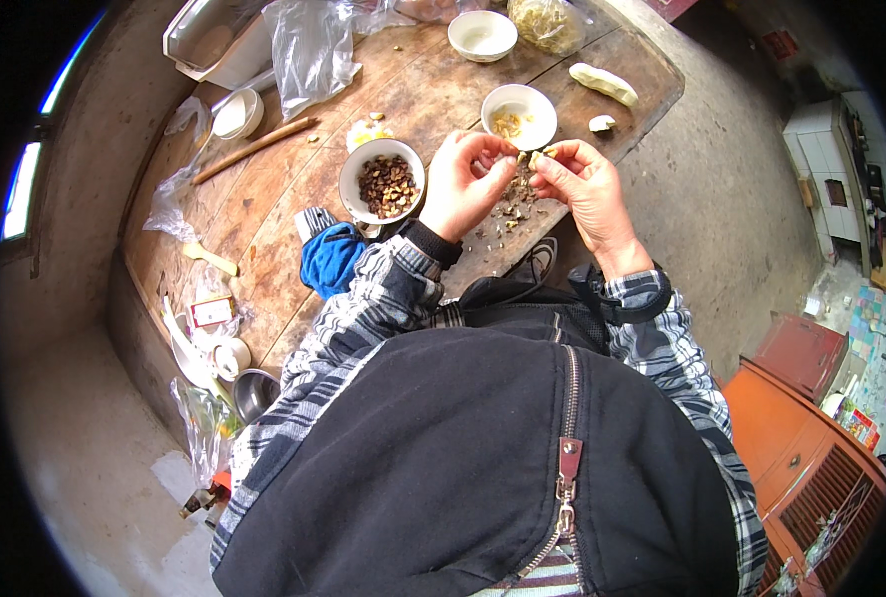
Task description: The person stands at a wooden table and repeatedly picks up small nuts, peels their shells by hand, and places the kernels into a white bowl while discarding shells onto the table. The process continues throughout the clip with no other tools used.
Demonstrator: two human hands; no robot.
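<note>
Above the near right part of a wooden table, my right hand pinches a small yellowish nut kernel piece between thumb and fingers. My left hand is close beside it, thumb and fingertips drawn together; whether a bit is pinched there is too small to tell. Just beyond both hands stands a white bowl with some yellow pieces inside. To the left of my left hand, an enamel cup holds many brown and yellow kernel pieces. Dark shell crumbs lie scattered on the wood under my hands.
A second white bowl and a pale elongated gourd-like object are farther back. Left are a wooden stick, a blue cloth, a plastic bag and a white ladle. The table's edge runs along the right.
</note>
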